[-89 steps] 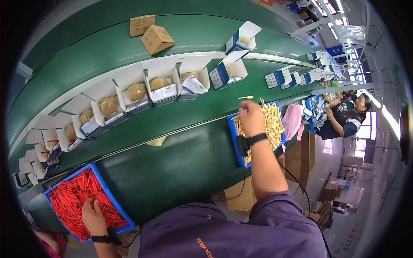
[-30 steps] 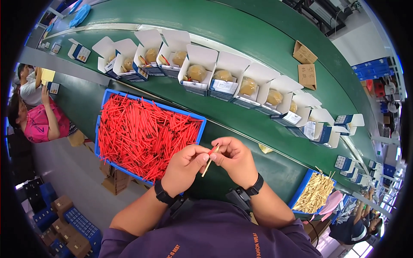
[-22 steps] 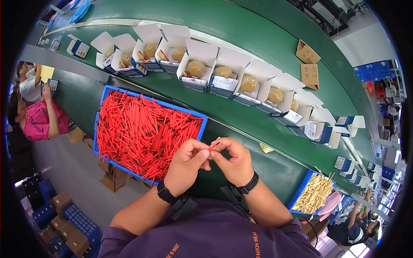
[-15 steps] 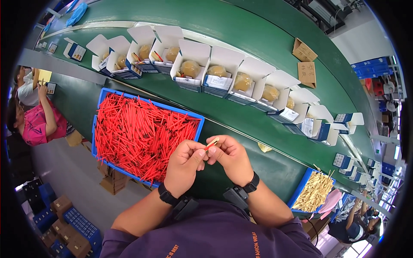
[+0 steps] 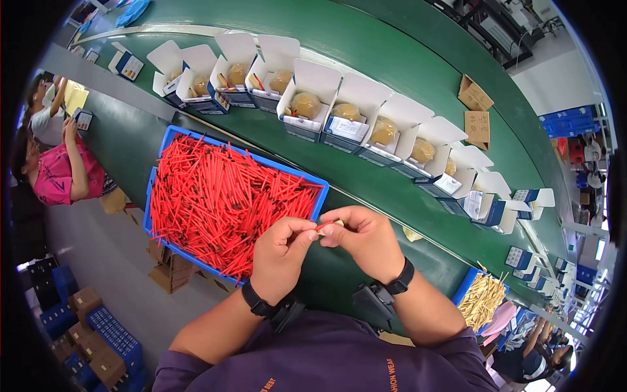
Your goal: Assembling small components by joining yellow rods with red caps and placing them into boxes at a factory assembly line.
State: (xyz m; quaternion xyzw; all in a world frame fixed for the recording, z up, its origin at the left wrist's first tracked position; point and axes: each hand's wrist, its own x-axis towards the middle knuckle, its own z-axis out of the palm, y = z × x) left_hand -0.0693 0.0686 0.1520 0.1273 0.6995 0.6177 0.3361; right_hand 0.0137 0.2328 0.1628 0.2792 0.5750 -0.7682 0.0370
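My left hand and my right hand meet at their fingertips over the green bench. Pinched between them is a short red stick, with a pale piece beside it at my right fingers. The fingers hide most of both, and I cannot tell how they join. Just left of my hands stands a blue bin heaped with red sticks with dark tips. By my right forearm is a smaller blue bin of pale wooden sticks.
A row of open white-and-blue boxes with round tan items runs along the green conveyor beyond the bench. Two brown cartons sit at the far right. Other people work at left, one in a pink top, and at lower right.
My view has swung, so bench and boxes sit further right. The red stick lies flatter between my fingertips, and the pale piece that stuck up is now mostly covered by my right fingers.
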